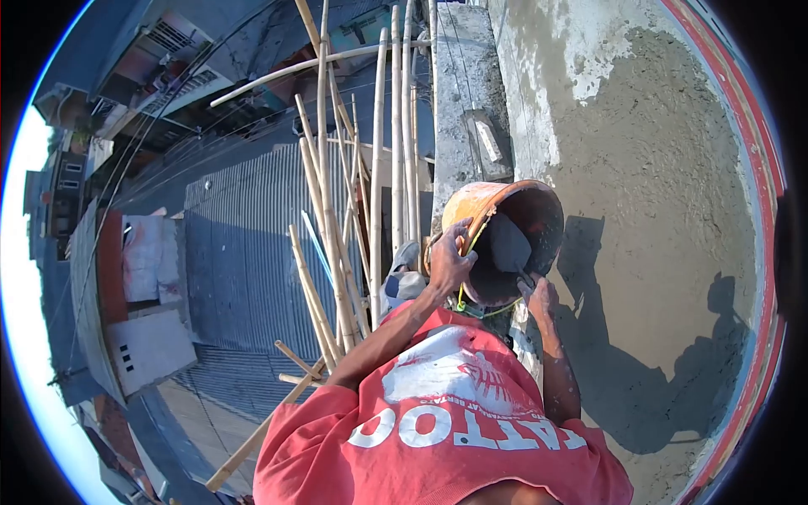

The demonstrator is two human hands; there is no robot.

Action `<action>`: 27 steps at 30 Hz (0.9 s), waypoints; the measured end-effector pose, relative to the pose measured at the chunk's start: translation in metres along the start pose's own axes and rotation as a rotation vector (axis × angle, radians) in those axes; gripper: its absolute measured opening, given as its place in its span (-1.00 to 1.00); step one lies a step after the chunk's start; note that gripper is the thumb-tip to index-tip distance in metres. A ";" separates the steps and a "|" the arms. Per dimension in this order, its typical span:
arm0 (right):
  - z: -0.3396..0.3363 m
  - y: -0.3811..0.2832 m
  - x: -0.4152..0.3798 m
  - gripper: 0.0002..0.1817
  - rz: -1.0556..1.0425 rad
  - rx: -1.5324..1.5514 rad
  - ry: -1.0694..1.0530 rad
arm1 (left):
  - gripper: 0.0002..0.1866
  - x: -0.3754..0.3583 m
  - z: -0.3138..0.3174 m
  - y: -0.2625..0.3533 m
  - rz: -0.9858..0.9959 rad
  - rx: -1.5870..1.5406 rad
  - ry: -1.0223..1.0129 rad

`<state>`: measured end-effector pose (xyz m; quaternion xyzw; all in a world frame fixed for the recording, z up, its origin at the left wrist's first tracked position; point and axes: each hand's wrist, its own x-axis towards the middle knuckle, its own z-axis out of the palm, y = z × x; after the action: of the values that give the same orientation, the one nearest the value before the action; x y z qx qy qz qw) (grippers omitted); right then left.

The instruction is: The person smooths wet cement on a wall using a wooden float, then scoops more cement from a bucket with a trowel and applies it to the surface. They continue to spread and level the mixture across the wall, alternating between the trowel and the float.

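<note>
An orange bucket point(473, 202) is tipped on its side, its dark mouth facing the wall at right. My left hand point(451, 257) is closed on the bucket's rim, with the forearm reaching up from the red shirt. In my right hand point(540, 296) is the handle of a trowel point(509, 244), whose grey blade lies inside the bucket's mouth. A yellow-green cord point(462, 296) hangs by the rim near my left hand. What the bucket holds is too dark to make out.
Wet grey plaster covers the wall point(648, 168) at right, with shadows across it. Bamboo poles point(397, 143) stand at left above a corrugated roof point(244, 252). A concrete ledge point(467, 67) runs ahead, bearing a long tool point(488, 141). A shoe point(406, 256) shows beside the bucket.
</note>
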<state>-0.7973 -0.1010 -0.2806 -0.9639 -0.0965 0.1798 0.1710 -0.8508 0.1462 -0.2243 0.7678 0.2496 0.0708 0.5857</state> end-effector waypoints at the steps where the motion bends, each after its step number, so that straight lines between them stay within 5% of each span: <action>1: -0.006 -0.010 0.000 -0.63 0.018 -0.003 -0.017 | -0.67 0.001 -0.003 -0.001 -0.038 -0.003 0.011; 12: -0.020 -0.062 0.002 -0.73 -0.029 0.032 -0.098 | -0.65 0.009 -0.027 -0.047 -0.075 0.018 0.199; 19: 0.004 -0.065 0.016 -0.71 -0.107 0.029 -0.099 | -0.65 0.012 -0.048 -0.026 -0.245 0.084 0.171; 24: -0.021 -0.091 -0.005 -0.71 -0.158 0.181 -0.171 | -0.53 0.017 -0.061 -0.058 -0.244 -0.201 0.184; 27: -0.032 -0.096 -0.008 -0.69 -0.217 0.320 -0.206 | -0.65 0.023 -0.080 -0.076 -0.273 -0.318 0.263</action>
<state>-0.8038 -0.0238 -0.2148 -0.8850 -0.1870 0.2707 0.3294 -0.8864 0.2404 -0.2756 0.6093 0.4108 0.1285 0.6660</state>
